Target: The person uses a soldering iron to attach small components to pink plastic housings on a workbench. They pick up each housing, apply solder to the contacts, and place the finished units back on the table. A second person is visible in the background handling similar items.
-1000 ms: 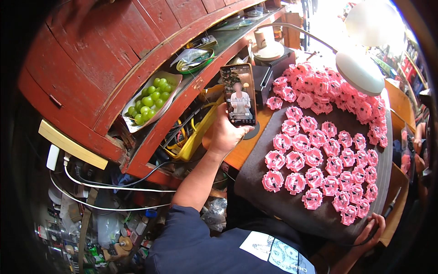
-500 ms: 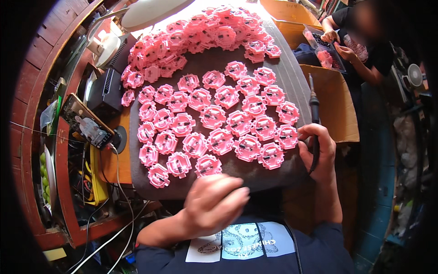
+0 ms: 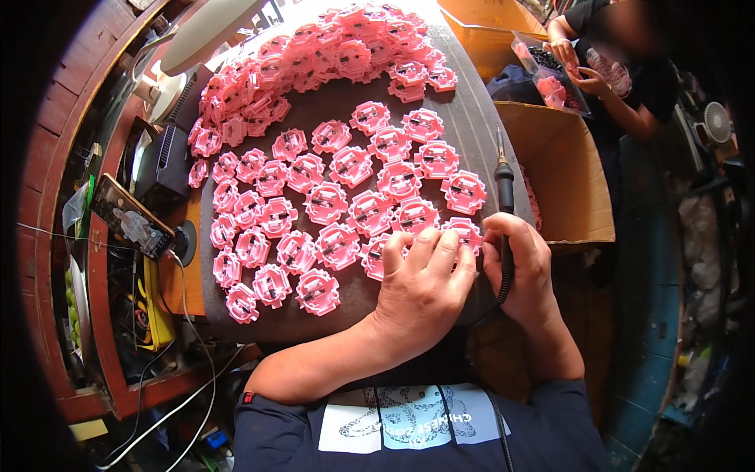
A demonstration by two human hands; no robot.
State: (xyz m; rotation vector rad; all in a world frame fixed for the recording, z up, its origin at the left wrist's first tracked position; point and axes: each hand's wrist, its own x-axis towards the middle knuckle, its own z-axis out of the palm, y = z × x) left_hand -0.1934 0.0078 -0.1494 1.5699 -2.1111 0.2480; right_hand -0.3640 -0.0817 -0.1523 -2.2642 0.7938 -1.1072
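Observation:
My right hand (image 3: 519,263) is closed around a soldering iron (image 3: 504,193) with a black handle, its thin metal tip pointing away from me. My left hand (image 3: 425,291) reaches over the front right of the rows, its fingers bent down around a pink plastic part that it mostly covers. The fingertips are partly hidden. Several like parts, one of them a pink plastic part (image 3: 318,292) at the front, lie spread in rows on the dark work mat (image 3: 354,316). Each carries a small black piece and pale metal bits across its middle.
A heap of pink parts (image 3: 314,55) is piled at the far side under a white lamp (image 3: 212,35). On the left stand a phone (image 3: 130,216) and a black box (image 3: 163,157). At the right are a cardboard box (image 3: 562,173) and another person (image 3: 621,79) handling small parts.
My left hand has moved right and forward onto the front right parts, beside my right hand. The soldering iron stays in my right hand. The whole view has shifted slightly.

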